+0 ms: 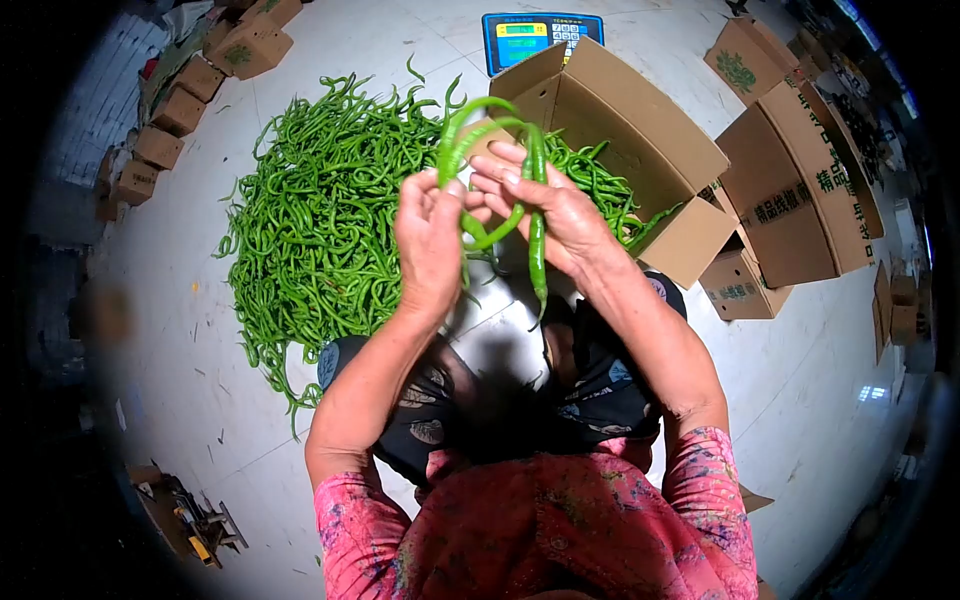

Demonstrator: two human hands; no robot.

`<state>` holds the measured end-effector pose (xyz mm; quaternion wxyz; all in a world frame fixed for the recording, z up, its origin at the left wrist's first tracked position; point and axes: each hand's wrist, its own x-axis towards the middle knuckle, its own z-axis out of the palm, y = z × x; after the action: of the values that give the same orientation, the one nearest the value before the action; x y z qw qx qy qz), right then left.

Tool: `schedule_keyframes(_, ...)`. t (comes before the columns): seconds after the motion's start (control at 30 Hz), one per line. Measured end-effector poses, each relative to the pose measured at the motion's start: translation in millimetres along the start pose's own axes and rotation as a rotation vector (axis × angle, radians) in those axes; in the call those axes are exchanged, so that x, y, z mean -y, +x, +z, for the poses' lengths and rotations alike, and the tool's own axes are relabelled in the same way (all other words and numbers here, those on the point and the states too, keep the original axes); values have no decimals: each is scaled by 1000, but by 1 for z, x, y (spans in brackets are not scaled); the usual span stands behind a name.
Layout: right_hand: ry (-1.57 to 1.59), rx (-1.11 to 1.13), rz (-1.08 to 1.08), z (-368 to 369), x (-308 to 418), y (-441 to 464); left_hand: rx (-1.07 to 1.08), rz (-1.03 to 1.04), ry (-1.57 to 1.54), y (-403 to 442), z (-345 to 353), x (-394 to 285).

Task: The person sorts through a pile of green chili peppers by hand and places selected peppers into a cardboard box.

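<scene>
Several long, curved green chili peppers (538, 240) are held up between my two hands, above my lap. My left hand (430, 240) is closed, its thumb and fingers pinching the curled peppers on the left. My right hand (565, 210) has its thumb pressed over peppers against the palm and fingers, one of them hanging straight down. Beyond my left hand a large heap of green chili peppers (320, 200) spreads on the floor. An open cardboard box (640, 115) with green peppers (590, 180) in it stands just beyond my right hand.
Behind the box is a blue digital scale display (520, 45). More cardboard boxes (780, 200) with printing stand to the right. A row of smaller boxes (180, 110) lines the far left. A tool-like object (205, 525) lies at lower left on the pale floor (240, 430).
</scene>
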<state>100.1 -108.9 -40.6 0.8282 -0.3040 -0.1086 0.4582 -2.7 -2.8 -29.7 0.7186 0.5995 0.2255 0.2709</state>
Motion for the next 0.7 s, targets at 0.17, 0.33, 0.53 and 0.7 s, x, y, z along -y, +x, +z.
schedule_keyframes(0.17, -7, 9, -5, 1, 8, -2, -78, 102, 78, 11, -15, 0)
schedule_keyframes(0.33, 32, 64, -68, -16, 2, 13, 142, 366, 604, -4, -9, -2)
schedule_keyframes(0.53, 54, -233, -49, -14, 4, 7, 361, 402, 573, -15, 1, 14)
schedule_keyframes(0.7, -34, -136, -120, -3, 10, 0, 224, 7, 323, -1, -6, -4)
